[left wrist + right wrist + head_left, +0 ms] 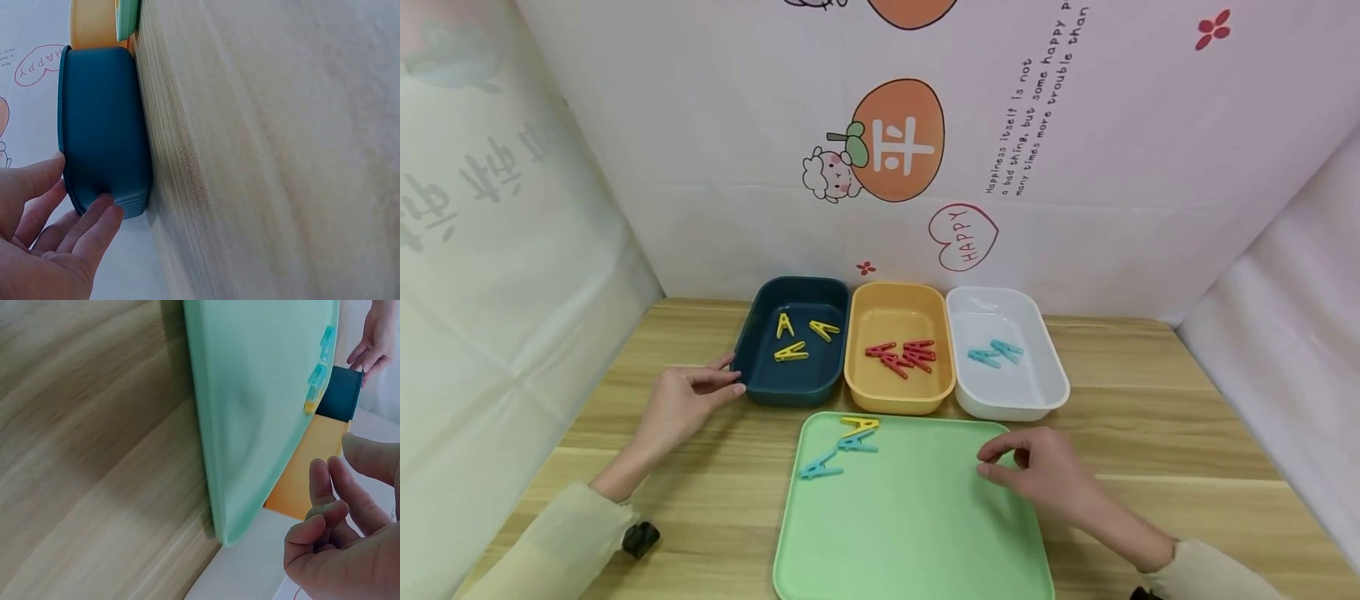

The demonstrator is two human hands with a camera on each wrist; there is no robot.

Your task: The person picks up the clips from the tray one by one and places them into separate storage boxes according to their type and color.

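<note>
My left hand (688, 400) touches the left side and near corner of a dark blue box (793, 398), its fingertips against the outer wall and its thumb at the rim (62, 134). Three yellow clothespins (790, 352) lie inside that box. Above the right edge of a green tray (917, 517) is my right hand (1048, 467), fingers loosely bent and nothing between thumb and fingertips. On the tray's far left part are one yellow clothespin (860, 426) and two light blue clothespins (822, 467), one of them overlapping the yellow one in the head view.
A yellow-orange box (901, 406) with several red clothespins (895, 364) stands in the middle of the row. To its right is a white box (1011, 411) with two light blue clothespins (983, 357). A printed cloth (737, 208) hangs behind the wooden table (1150, 400).
</note>
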